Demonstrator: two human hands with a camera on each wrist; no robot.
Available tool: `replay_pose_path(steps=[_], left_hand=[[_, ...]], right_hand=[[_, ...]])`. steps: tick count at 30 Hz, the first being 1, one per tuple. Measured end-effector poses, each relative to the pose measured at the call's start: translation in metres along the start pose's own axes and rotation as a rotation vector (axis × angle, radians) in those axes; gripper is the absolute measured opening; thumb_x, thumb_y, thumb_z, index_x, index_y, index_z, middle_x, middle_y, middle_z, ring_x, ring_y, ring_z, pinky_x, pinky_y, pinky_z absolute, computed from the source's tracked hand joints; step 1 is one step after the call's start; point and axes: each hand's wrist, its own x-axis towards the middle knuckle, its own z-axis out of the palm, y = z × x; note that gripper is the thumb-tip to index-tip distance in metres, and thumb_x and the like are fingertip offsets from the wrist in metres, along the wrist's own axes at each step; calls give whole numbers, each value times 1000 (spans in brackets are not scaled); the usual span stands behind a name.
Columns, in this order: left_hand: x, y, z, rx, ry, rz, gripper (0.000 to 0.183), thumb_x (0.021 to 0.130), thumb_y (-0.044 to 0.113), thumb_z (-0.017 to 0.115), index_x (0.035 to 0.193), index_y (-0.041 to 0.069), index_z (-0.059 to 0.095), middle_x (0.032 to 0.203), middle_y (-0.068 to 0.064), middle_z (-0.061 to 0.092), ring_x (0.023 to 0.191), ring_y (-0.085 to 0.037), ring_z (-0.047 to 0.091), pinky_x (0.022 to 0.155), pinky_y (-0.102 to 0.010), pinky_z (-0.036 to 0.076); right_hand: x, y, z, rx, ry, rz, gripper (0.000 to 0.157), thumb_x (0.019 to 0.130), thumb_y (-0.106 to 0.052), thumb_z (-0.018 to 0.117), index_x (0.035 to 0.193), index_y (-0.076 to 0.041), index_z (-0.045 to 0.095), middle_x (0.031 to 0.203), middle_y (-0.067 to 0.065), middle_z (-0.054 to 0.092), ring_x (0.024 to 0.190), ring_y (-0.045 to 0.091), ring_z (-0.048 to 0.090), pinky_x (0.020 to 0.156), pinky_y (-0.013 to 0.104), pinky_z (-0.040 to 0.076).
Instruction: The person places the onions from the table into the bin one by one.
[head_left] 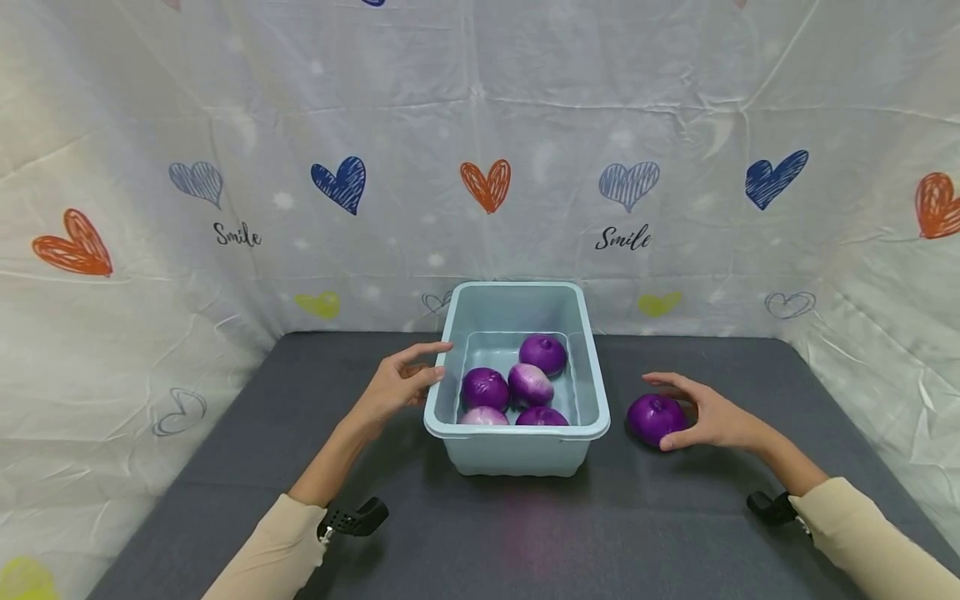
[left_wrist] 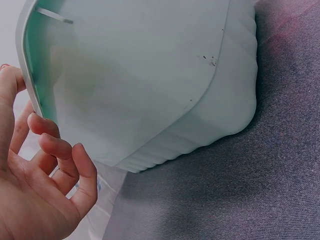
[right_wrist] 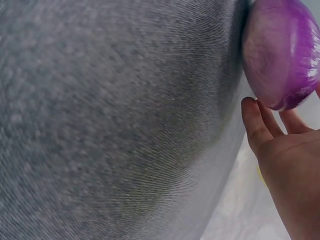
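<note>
A glossy purple onion [head_left: 652, 419] sits on the dark cloth to the right of a light blue plastic bin [head_left: 517, 454]. My right hand [head_left: 708, 417] grips this onion from its right side, thumb at the front and fingers round the back. In the right wrist view, fingertips [right_wrist: 248, 104] meet the lower end of the onion [right_wrist: 282, 55]. My left hand [head_left: 393, 383] pinches the bin's left rim, with the other fingers curled beside the wall. The left wrist view shows the bin's outer side [left_wrist: 140, 75] close to this hand [left_wrist: 40, 195].
Inside the bin lie several more onions, among them a dark purple one [head_left: 543, 354] and a paler one [head_left: 531, 384]. The bin stands on a table with a dark grey cover [head_left: 480, 542]. Behind it hangs a white curtain [head_left: 420, 233] printed with hearts.
</note>
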Motion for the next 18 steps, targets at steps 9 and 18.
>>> replay_pose_path(steps=[9,18], left_hand=[[0,1,1,-3,-2,-10,46,101,21,67,145,9,57,94,-15,70,79,-26,63,75,-44,55],[1,1,0,2,-3,-11,46,102,20,67,145,9,58,89,-12,68,68,-25,53,72,-42,52]], right_hand=[[-2,2,1,17,-42,26,74,83,-3,84,145,9,45,141,31,47,117,34,58,88,36,53],[-2,7,-2,18,-55,44,66,86,-4,83,141,7,50,138,27,51,114,28,60,89,34,53]])
